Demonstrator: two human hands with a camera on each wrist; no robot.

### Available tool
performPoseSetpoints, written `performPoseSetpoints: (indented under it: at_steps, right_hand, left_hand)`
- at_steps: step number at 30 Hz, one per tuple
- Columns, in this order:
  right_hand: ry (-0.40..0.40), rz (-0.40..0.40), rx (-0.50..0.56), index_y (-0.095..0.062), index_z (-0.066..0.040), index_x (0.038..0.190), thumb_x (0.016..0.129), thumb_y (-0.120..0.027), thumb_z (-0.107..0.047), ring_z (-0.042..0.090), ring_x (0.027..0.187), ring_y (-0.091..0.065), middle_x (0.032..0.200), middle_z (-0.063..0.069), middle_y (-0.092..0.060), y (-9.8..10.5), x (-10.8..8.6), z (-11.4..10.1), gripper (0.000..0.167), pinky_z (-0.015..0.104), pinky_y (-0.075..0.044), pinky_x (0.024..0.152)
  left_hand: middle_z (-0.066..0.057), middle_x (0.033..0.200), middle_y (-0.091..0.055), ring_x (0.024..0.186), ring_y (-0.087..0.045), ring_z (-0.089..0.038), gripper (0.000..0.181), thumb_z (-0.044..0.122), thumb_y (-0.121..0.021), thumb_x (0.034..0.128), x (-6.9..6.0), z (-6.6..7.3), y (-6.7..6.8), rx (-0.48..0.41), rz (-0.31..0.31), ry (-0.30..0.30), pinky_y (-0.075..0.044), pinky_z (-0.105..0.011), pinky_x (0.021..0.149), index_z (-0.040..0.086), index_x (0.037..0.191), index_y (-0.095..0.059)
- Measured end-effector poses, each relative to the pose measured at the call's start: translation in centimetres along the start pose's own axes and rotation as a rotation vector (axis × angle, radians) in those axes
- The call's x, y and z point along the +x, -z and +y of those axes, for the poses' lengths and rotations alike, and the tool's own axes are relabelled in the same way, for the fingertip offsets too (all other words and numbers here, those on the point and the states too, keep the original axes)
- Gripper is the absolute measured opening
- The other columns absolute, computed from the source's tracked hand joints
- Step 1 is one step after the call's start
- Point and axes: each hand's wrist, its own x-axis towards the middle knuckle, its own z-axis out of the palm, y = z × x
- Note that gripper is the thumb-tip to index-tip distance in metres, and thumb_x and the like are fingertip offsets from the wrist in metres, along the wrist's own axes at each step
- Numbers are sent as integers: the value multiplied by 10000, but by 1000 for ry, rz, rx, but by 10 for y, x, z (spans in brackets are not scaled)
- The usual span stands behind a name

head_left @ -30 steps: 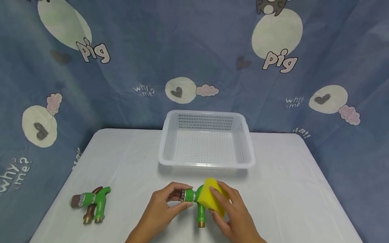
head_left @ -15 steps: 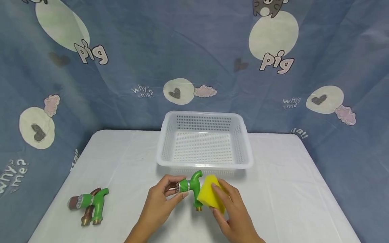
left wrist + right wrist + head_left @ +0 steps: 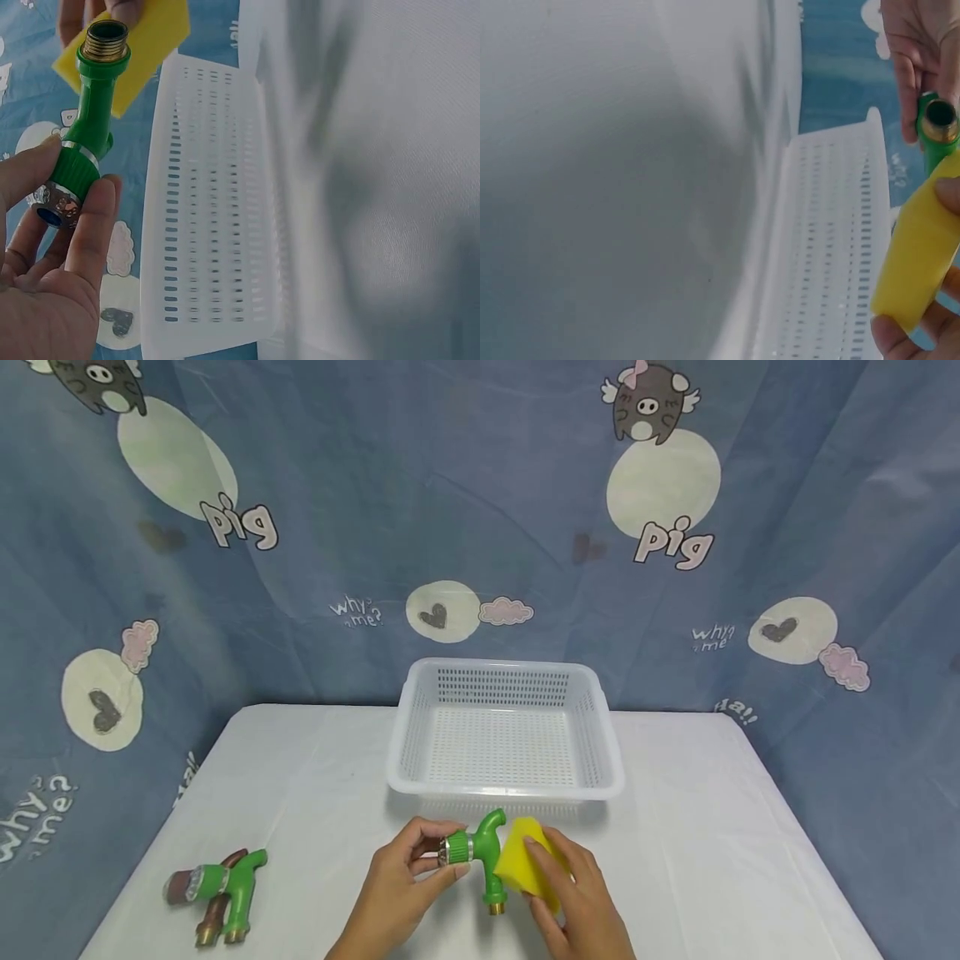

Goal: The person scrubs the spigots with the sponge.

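Observation:
My left hand [image 3: 401, 881] pinches a green faucet [image 3: 487, 853] by its knob end, between thumb and fingers. The faucet's threaded brass inlet points toward me, and its curved spout points away. In the left wrist view, the open brass end of the faucet [image 3: 96, 97] faces the camera. A yellow sponge [image 3: 525, 864] is gripped in my right hand [image 3: 581, 893], close to the right side of the faucet. In the right wrist view, the sponge [image 3: 919, 247] overlaps part of the faucet [image 3: 934, 139]; whether they touch, I cannot tell.
A white perforated plastic basket [image 3: 506, 793] stands behind my hands on the white-covered table [image 3: 690, 827]. At the left lie another green faucet [image 3: 240, 902] and a brown one [image 3: 215, 914], overlapping. A blue patterned curtain [image 3: 480, 510] hangs behind the table.
The faucet has shifted against the sponge, which covered its spout and body a second ago; the spout now shows. Both hands keep their hold. The head view has tilted slightly upward.

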Motion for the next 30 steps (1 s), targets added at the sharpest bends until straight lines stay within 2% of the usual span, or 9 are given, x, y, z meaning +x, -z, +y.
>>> performPoseSetpoints:
  at_steps: [3, 7, 9, 13, 16, 19, 22, 25, 30]
  right_hand:
    - [-30, 24, 8, -573, -192, 1488, 742, -879, -104, 225, 1241, -568, 1491, 68, -539, -4, -4, 3, 811, 280, -521, 1005]
    - [-64, 19, 61, -587, -163, 1469, 764, -893, -100, 213, 1225, -582, 1475, 66, -558, -7, -9, 3, 771, 300, -566, 955]
    - [-86, 22, 125, -578, -150, 1474, 783, -891, -83, 221, 1231, -592, 1464, 59, -565, -6, -9, 2, 761, 338, -585, 946]
    - [-145, 46, 287, -560, -179, 1491, 832, -864, -48, 216, 1244, -618, 1447, -13, -582, -1, 0, -2, 738, 335, -581, 965]
    - [-188, 56, 406, -567, -214, 1487, 881, -830, -49, 200, 1224, -639, 1435, -56, -593, 1, 7, -4, 681, 318, -604, 902]
    - [-217, 54, 487, -585, -227, 1470, 922, -801, -61, 198, 1202, -650, 1425, -51, -604, 2, 9, -7, 612, 325, -623, 827]
    - [-216, 53, 505, -607, -215, 1452, 935, -791, -67, 212, 1202, -654, 1422, -9, -611, 2, 8, -6, 568, 334, -624, 846]
    - [-186, 47, 464, -618, -178, 1445, 935, -792, -63, 227, 1223, -643, 1422, 42, -607, 5, 8, -2, 552, 289, -584, 940]
    - [-173, 101, 409, -606, -141, 1452, 905, -807, -14, 208, 1244, -619, 1425, 66, -600, 16, 13, 3, 596, 181, -513, 996]
  left_hand:
    - [-51, 1286, -702, 1084, -697, -192, 408, 99, -887, 844, 0, -1, 0, -4, 2, 7, -587, -274, 931, 165, 1172, -654]
    - [1, 1271, -709, 1088, -693, -189, 414, 153, -888, 853, 0, -2, 0, 21, -3, 19, -587, -270, 928, 181, 1189, -648]
    - [21, 1265, -710, 1094, -694, -183, 424, 170, -885, 858, -1, -2, -1, 30, -7, 17, -591, -272, 918, 182, 1205, -642]
    - [1, 1261, -716, 1088, -711, -181, 426, 165, -869, 876, -2, -2, -1, 15, 0, -9, -605, -289, 892, 156, 1224, -623]
    - [-9, 1234, -726, 1057, -722, -186, 420, 156, -859, 884, -2, -2, 0, 6, 7, -39, -611, -294, 876, 133, 1222, -611]
    - [11, 1203, -732, 1028, -724, -178, 421, 167, -852, 892, 0, -4, 0, 28, -13, -75, -610, -296, 880, 142, 1235, -610]
    - [53, 1160, -728, 996, -717, -147, 419, 227, -846, 902, 2, -6, 0, 100, -56, -115, -609, -281, 876, 185, 1263, -637]
    - [92, 1126, -718, 987, -712, -113, 422, 287, -836, 910, 4, -6, 0, 166, -90, -159, -604, -264, 880, 217, 1285, -656]
    - [116, 1117, -713, 1001, -711, -98, 417, 250, -843, 903, 4, -6, 0, 216, -79, -215, -599, -261, 893, 176, 1276, -671]
